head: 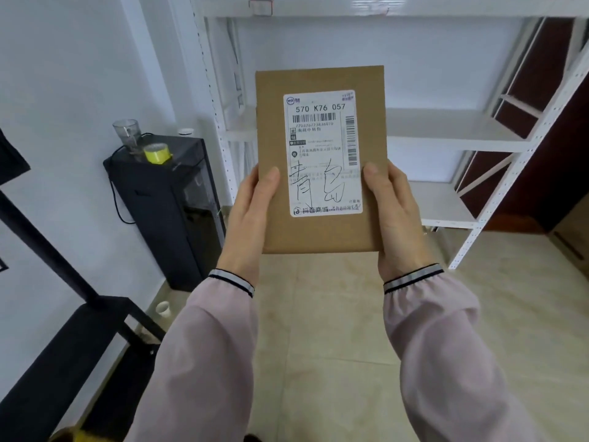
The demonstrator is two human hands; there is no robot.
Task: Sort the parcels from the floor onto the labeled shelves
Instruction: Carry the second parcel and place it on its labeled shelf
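Note:
I hold a flat brown cardboard parcel (322, 78) upright in front of me, its white shipping label (322, 154) facing me with a barcode, "570 K76 057" and handwritten black characters. My left hand (251, 215) grips its lower left edge, thumb on the front. On the lower right edge my right hand (395, 215) grips the same way. Behind the parcel stands a white metal shelf unit (446, 129) with bare boards; a small label (260, 6) sits on its top rail.
A black water dispenser (169, 205) stands against the left wall, with a glass cup (127, 135) and a yellow tape roll (156, 153) on top. A black frame (63, 330) fills the lower left. A white cup (163, 309) sits on the beige tiled floor (334, 330).

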